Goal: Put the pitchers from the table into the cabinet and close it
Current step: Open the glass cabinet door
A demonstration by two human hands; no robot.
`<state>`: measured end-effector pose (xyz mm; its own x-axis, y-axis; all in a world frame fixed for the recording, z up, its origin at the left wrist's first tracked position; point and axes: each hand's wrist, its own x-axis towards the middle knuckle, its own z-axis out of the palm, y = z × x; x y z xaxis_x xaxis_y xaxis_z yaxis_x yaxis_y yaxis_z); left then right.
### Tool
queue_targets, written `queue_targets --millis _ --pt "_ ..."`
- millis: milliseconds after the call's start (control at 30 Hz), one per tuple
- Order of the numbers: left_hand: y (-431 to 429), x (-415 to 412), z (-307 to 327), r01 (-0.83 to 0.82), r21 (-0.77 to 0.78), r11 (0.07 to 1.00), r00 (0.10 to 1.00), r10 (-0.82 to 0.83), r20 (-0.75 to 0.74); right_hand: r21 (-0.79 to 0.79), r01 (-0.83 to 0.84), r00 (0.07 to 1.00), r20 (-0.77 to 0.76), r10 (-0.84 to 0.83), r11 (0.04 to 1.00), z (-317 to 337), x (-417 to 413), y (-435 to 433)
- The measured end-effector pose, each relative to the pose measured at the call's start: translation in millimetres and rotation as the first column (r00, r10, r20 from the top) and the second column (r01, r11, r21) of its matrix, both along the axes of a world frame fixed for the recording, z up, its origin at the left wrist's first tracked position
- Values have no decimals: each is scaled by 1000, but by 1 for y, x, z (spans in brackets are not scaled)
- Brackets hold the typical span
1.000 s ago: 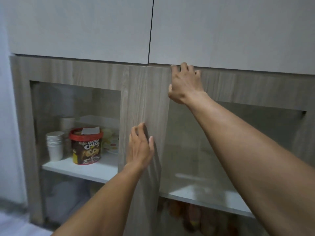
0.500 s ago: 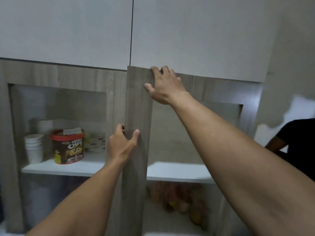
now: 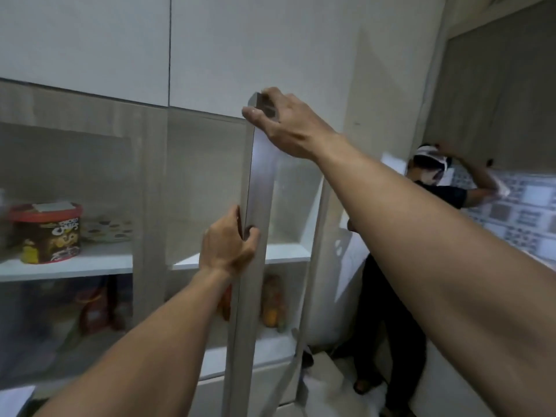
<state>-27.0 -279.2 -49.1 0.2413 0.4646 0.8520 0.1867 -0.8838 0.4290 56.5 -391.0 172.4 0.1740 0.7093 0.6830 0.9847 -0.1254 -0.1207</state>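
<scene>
The wood-grain cabinet door (image 3: 260, 188) with a glass pane stands swung out towards me, seen nearly edge-on. My right hand (image 3: 285, 121) grips its top corner. My left hand (image 3: 228, 245) is wrapped around its vertical edge at mid height. Behind it the right cabinet compartment (image 3: 204, 188) is open, with a bare white shelf (image 3: 288, 254). No pitcher or table shows in this view.
A red-lidded Choco Chips tub (image 3: 48, 233) and patterned plates (image 3: 105, 230) sit on the left shelf behind its glass door. Bottles (image 3: 270, 302) stand on the lower shelf. Another person (image 3: 421, 236) in dark clothes stands close on the right, arms raised to a wall cabinet.
The right cabinet door has swung from nearly shut to wide open, both hands moving with its edge. My view has turned right, bringing the other person into sight.
</scene>
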Motion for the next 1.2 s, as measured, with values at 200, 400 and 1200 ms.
queue_targets --millis 200,400,1200 --pt "-80 30 9 244 38 969 968 -241 -73 41 194 973 119 -197 980 4 17 -86" --pt "-156 88 13 371 59 927 923 -361 -135 109 306 926 196 -322 946 -7 50 -180" --pt "-346 343 13 440 -51 896 844 -433 -316 -61 810 572 301 -763 583 -21 255 -364"
